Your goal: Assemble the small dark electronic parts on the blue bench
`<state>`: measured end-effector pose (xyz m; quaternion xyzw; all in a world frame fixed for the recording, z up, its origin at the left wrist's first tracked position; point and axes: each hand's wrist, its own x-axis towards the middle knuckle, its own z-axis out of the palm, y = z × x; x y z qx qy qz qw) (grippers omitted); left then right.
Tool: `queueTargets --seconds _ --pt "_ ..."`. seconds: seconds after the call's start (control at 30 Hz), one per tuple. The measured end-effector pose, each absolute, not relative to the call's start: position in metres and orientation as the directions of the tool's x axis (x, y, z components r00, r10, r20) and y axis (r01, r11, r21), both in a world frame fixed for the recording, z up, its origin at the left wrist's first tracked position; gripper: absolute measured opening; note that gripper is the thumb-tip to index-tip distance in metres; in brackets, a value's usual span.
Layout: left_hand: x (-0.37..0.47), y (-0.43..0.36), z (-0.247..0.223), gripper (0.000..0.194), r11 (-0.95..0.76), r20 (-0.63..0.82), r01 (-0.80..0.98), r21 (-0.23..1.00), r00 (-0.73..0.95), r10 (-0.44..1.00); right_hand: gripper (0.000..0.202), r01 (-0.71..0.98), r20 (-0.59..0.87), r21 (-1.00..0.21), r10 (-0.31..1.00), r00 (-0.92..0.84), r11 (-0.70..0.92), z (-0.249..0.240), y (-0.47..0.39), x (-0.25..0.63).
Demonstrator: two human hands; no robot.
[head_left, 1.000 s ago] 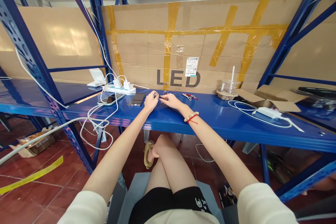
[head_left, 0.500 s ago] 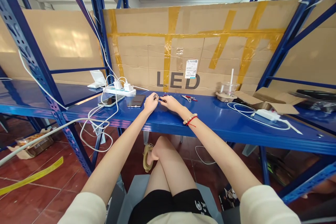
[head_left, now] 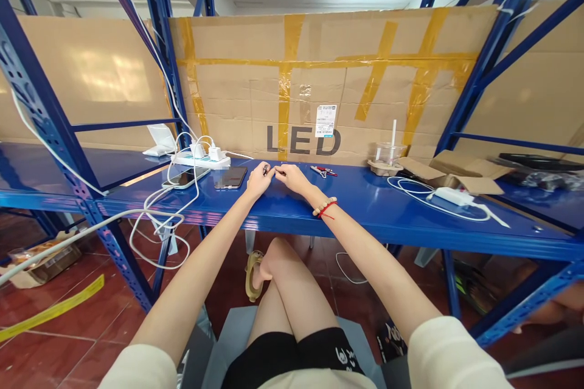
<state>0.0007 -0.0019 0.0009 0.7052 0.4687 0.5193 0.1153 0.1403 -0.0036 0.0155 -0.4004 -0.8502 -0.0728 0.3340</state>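
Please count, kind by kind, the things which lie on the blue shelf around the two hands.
Flat dark phones: 2
White power strip with plugs: 1
Clear plastic cup with white straw: 1
White charger brick with cable: 1
Red-handled tool: 1
Total: 6

Blue metal shelf (head_left: 365, 206) serves as bench. Far left on it: white power strip (head_left: 201, 160), two phones (head_left: 185, 178) (head_left: 230, 177) just nearer. Centre far: pens (head_left: 323, 171). Right: clear plastic cup (head_left: 387, 155), flattened cardboard (head_left: 456, 173), white adapter (head_left: 449, 196) with looped cable.
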Motion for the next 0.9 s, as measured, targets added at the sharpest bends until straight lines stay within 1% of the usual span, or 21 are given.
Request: queueTargets --seconds 0.07,0.17,0.23,0.3,0.37,0.43,0.67,0.9 --pt "0.002 -0.003 0.001 0.024 -0.549 0.625 0.502 0.668 0.022 0.78 0.021 0.712 0.658 -0.197 0.629 -0.414 0.674 0.015 0.0 0.144" --pt "0.005 -0.006 0.002 0.031 -0.578 0.629 0.435 0.691 0.034 0.777 0.024 0.697 0.724 -0.281 0.622 -0.297 0.66 0.016 0.003 0.15" --pt "0.005 -0.007 0.003 0.034 -0.592 0.617 0.397 0.701 0.08 0.783 0.026 0.677 0.747 -0.319 0.615 -0.251 0.663 0.017 0.001 0.151" --pt "0.005 -0.008 0.003 0.036 -0.598 0.591 0.365 0.713 0.145 0.793 0.028 0.651 0.751 -0.333 0.609 -0.254 0.682 0.018 -0.002 0.15" --pt "0.004 -0.007 0.002 0.036 -0.605 0.576 0.34 0.72 0.195 0.794 0.029 0.627 0.749 -0.326 0.597 -0.286 0.708 0.018 -0.005 0.148" --pt "0.003 -0.006 0.002 0.034 -0.614 0.578 0.33 0.717 0.209 0.789 0.03 0.608 0.746 -0.313 0.585 -0.318 0.73 0.018 -0.006 0.145" --pt "0.003 0.0 -0.001 0.03 -0.602 0.569 0.331 0.727 0.2 0.797 0.03 0.63 0.694 -0.264 0.598 -0.401 0.73 0.018 -0.006 0.142" --pt "0.002 0.005 -0.004 0.024 -0.588 0.566 0.375 0.717 0.181 0.805 0.031 0.656 0.694 -0.205 0.581 -0.426 0.727 0.016 -0.003 0.141"
